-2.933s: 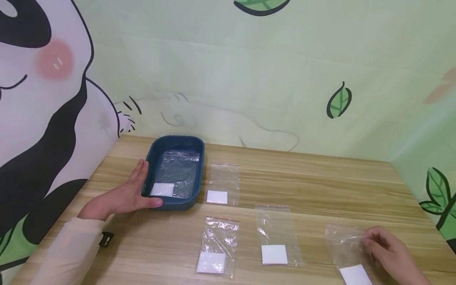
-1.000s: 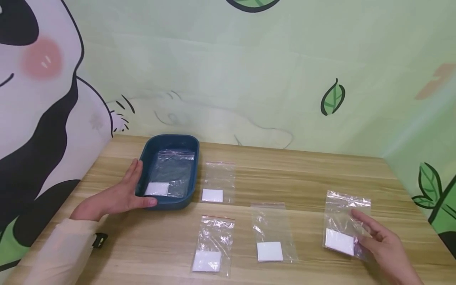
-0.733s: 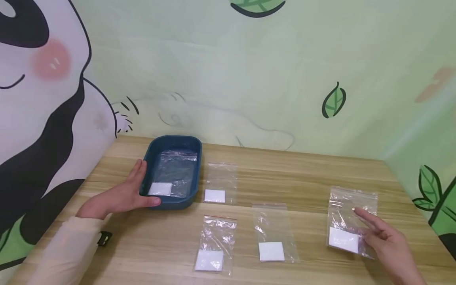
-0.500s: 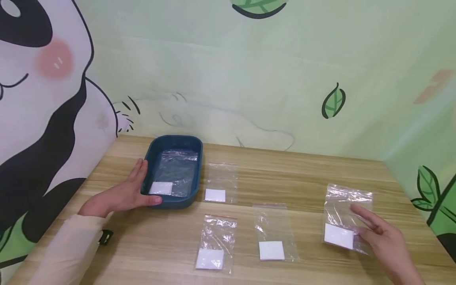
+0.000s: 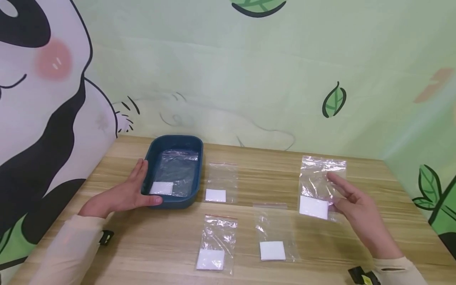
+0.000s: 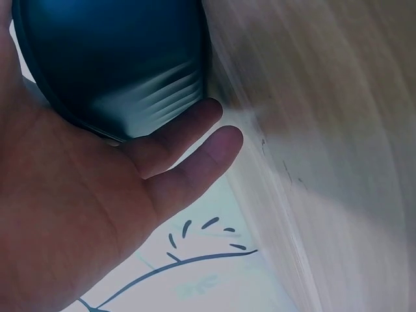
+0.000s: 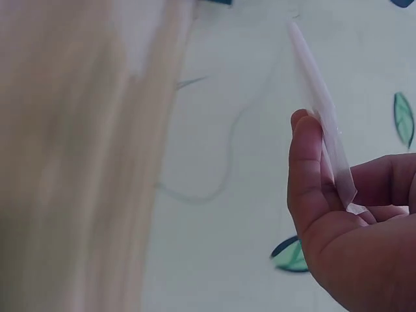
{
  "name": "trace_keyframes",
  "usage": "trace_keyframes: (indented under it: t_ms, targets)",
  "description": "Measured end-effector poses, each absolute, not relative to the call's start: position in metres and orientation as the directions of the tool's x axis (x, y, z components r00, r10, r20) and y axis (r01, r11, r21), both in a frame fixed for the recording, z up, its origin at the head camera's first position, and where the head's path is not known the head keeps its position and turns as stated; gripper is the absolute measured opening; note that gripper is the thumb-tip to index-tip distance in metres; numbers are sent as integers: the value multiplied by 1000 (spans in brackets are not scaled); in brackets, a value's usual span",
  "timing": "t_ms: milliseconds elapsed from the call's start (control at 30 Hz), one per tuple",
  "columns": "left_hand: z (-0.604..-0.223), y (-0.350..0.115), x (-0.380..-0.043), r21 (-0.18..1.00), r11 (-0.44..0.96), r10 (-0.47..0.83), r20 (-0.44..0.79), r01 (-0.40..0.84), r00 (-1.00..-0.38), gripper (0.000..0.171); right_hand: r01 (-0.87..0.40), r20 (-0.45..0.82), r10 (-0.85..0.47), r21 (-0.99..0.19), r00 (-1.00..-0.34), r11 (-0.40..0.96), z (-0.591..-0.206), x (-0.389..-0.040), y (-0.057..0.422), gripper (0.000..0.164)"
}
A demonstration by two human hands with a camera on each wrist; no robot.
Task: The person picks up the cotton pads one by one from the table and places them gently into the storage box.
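Observation:
My right hand (image 5: 356,208) pinches a clear zip-lock bag (image 5: 313,182) by its right side, thumb against the near face, and holds it up over the right of the table. A white rectangle shows at the bag's lower left. The right wrist view shows the same bag (image 7: 318,91) edge-on, raised off the tabletop. At the left, my left hand (image 5: 124,196) rests against a dark blue tray (image 5: 174,203), with straight fingers along its left side and the thumb at its front. Another zip-lock bag (image 5: 178,168) with a white rectangle lies flat in the tray.
Three similar bags lie apart on the wood-grain table (image 5: 142,253): one right of the tray (image 5: 222,178), one nearer the front (image 5: 218,237), one further right (image 5: 273,225). A printed cloth wall (image 5: 228,79) rises behind the table.
My right hand has lifted the bag from the table's front right and carried it up, back and leftward, turning it upright to my view. My left hand and the tray have stayed put.

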State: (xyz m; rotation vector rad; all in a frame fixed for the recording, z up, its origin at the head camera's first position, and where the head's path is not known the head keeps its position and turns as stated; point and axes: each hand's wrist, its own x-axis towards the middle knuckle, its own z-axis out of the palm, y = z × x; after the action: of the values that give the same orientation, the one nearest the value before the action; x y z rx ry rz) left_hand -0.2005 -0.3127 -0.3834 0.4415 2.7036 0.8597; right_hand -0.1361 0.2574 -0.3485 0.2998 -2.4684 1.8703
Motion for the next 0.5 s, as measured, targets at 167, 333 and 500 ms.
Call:
trace_keyframes:
  t_ms: [167,333,500]
  targets:
    - [-384,-312,-201,596,775,371,-160,210,-915,131,-201,172,-148,-957,-974,210,-331,-151,228,60]
    - [-385,-312,-202,599,774,372,-164,208,-913,132,-211,180,-176,-962,-968,175,-320,-164,193,62]
    - [-385,-314,-202,599,771,374,-151,217,-915,131,-187,156,-192,-970,-969,156,-313,-180,160,62]
